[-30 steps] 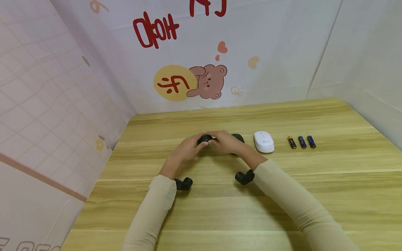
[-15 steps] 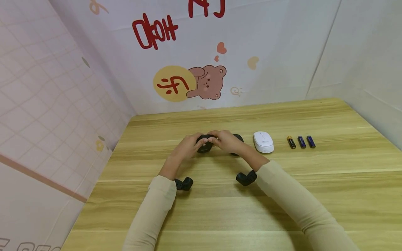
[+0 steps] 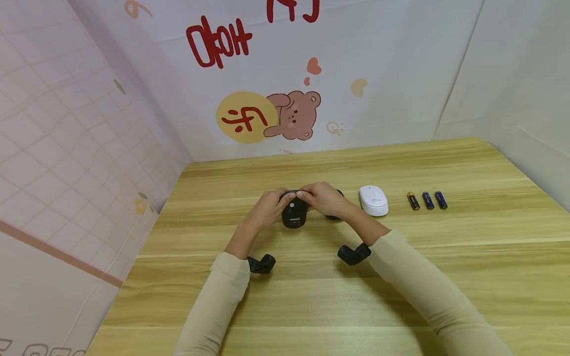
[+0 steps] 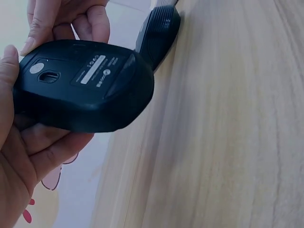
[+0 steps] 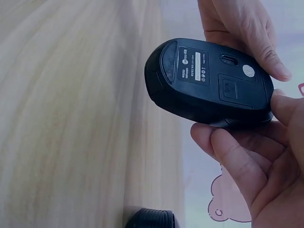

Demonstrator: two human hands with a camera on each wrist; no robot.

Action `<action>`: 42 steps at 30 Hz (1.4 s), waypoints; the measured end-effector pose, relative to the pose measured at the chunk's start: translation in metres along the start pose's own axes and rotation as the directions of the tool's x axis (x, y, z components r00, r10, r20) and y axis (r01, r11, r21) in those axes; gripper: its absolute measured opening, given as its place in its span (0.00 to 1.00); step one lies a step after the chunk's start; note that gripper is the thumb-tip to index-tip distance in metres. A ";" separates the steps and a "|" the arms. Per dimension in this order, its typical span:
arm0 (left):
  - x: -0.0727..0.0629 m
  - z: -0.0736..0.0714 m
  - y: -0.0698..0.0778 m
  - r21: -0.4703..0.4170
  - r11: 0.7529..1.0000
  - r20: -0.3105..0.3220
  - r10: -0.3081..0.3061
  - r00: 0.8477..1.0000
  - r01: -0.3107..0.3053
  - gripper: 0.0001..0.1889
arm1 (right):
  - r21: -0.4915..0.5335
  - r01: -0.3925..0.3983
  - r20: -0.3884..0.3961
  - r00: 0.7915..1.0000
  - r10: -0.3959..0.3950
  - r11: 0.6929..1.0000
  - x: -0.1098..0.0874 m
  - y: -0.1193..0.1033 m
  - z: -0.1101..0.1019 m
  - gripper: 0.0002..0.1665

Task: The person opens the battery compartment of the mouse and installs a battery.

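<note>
A black computer mouse (image 3: 295, 217) is held up between both hands, its underside turned toward me. The left hand (image 3: 267, 207) grips one side, thumb on the underside and fingers beneath. From the other side the right hand (image 3: 324, 199) holds the same end in a like manner. The wrist views show the label (image 5: 194, 65), a small oval sensor window (image 4: 49, 76), a round pale sticker (image 4: 36, 68) and a rectangular battery cover (image 5: 235, 89), which is in place. A second black mouse (image 3: 335, 216) lies on the table, partly hidden behind the right hand.
To the right on the wooden table (image 3: 294, 306) stands a white mouse (image 3: 374, 200). Farther right lie one black-and-orange battery (image 3: 413, 201) and two blue batteries (image 3: 434, 200) in a row. A printed white wall sheet (image 3: 378, 118) rises behind the table.
The held mouse has tipped, so its underside, mostly out of sight a second ago, now faces the head camera. Both hands have stayed nearly in place; the mice and batteries on the table have not moved.
</note>
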State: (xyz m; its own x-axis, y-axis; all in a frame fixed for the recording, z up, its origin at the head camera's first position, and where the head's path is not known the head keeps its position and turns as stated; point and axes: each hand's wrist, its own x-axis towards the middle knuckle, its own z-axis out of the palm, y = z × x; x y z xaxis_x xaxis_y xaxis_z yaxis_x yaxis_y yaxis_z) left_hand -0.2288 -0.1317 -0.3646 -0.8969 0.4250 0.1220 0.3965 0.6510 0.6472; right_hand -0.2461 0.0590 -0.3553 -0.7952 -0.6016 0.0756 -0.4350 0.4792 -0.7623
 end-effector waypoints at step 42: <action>-0.012 0.001 0.041 -0.453 0.891 0.099 0.076 0.992 -0.023 0.24 | 0.265 -0.050 -0.036 0.997 0.062 0.963 -0.049 -0.016 -0.024 0.28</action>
State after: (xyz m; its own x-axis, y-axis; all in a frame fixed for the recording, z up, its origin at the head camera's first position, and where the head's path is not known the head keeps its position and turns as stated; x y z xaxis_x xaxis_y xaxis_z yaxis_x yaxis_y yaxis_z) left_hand -0.2012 -0.1099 -0.3399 -0.8404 0.5335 0.0955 0.2854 0.2859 0.9148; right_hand -0.2100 0.0957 -0.3314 -0.8356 -0.5469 0.0514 -0.2667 0.3222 -0.9083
